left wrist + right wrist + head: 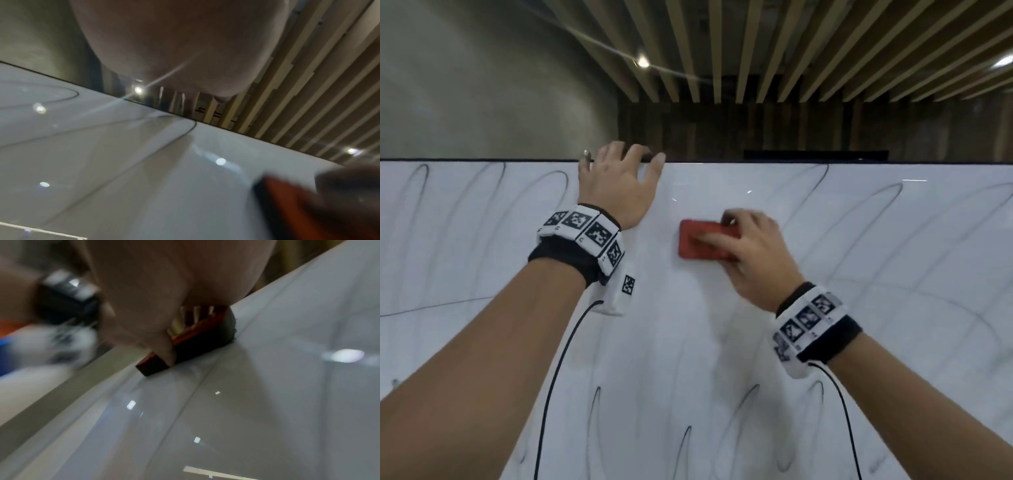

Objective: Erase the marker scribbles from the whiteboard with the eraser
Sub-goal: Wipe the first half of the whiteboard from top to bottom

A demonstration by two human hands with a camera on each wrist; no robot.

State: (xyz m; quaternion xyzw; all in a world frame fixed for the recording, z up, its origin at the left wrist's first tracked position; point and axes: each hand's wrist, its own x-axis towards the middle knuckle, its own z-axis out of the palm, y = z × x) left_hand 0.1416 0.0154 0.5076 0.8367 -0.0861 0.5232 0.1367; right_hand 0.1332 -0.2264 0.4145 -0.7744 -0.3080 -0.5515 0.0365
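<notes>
A large whiteboard (688,342) fills the lower head view, with looping black marker scribbles (421,185) at its left, right and bottom. Around the eraser the board is wiped white. My right hand (746,250) grips a red eraser (695,241) and presses it flat on the board, near the top middle. In the right wrist view the eraser (197,339) sits under my curled fingers, its dark felt on the board (246,402). My left hand (619,181) lies against the board, its fingers curled over the top edge (482,160). The left wrist view shows a blurred eraser (287,203) and scribbles (185,133).
Above the board are a grey wall (482,85) and a ceiling of wooden slats (791,51) with spot lights. Black cables (558,377) hang from both wristbands in front of the board. Scribbles (876,212) also run to the right of the eraser.
</notes>
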